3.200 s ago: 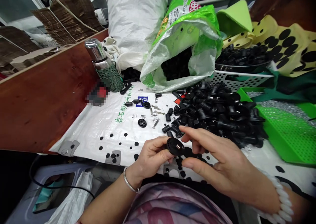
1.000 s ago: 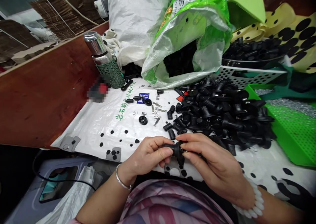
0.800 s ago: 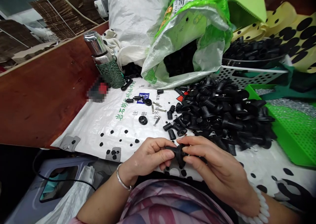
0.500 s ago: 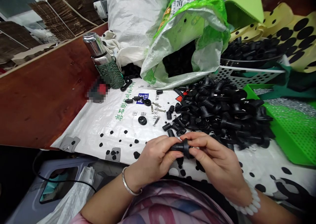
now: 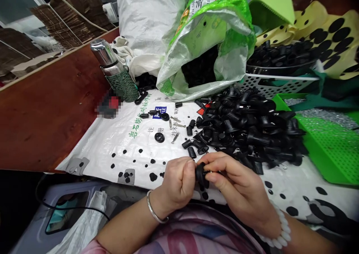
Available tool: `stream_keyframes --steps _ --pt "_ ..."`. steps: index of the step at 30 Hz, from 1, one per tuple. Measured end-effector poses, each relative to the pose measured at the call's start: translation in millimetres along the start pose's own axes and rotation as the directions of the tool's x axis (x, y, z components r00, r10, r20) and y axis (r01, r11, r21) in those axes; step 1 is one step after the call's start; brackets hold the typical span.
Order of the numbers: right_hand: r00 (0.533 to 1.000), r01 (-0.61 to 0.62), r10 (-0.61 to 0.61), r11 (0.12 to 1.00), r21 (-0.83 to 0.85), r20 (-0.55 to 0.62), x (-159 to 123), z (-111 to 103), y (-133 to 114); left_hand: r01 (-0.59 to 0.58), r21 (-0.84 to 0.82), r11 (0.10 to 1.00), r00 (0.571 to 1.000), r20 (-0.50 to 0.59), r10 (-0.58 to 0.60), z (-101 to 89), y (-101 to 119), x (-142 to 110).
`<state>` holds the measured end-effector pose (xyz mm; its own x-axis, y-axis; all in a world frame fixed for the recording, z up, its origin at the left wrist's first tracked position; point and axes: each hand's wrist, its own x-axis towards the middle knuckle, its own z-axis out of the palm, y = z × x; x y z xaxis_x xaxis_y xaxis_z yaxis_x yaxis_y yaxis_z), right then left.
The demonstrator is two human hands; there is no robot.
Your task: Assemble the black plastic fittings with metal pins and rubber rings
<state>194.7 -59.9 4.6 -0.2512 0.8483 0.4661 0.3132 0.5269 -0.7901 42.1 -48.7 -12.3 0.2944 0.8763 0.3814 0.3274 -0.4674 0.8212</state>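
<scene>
Both hands meet at the table's near edge over a small black plastic part (image 5: 201, 173) with a round flange. My left hand (image 5: 179, 181) is curled round its left end, fingers closed. My right hand (image 5: 234, 183) pinches the flange side between thumb and fingers. A large heap of similar black parts (image 5: 249, 129) lies just beyond my right hand on the white printed sheet (image 5: 117, 142). A few loose black caps and small metal pins (image 5: 175, 127) are scattered left of the heap.
A steel flask in a green net sleeve (image 5: 114, 74) stands at the back left. An open green-and-white bag (image 5: 213, 41) holds more black parts. A white basket (image 5: 275, 84) and a green perforated tray (image 5: 325, 142) sit on the right. Bare brown tabletop (image 5: 47, 112) lies on the left.
My hands have drawn closer together and slightly lower on the part; the left hand has closed over its stem, so less of it shows. The view shifted a little left.
</scene>
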Motion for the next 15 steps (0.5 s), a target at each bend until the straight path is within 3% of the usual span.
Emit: stream_keyframes --steps 3,5,9,15 --pt "0.996 0.062 -0.055 0.993 -0.104 0.064 2 -4 0 0.106 -0.065 0.992 0.994 0.008 -0.105 -0.7 -3 2" --pt "0.984 0.147 -0.123 0.968 -0.206 0.126 2 -7 0 0.113 -0.058 0.992 0.994 0.004 -0.113 -2.3 -4 3" --pt "0.955 0.256 -0.186 0.911 -0.322 0.233 3 -10 0 0.019 0.072 0.997 0.999 0.028 -0.021 -3.9 -6 4" --pt "0.964 0.259 -0.218 0.898 -0.355 0.153 7 0 -7 -0.092 0.179 0.980 0.994 -0.036 0.100 -1.5 -13 1"
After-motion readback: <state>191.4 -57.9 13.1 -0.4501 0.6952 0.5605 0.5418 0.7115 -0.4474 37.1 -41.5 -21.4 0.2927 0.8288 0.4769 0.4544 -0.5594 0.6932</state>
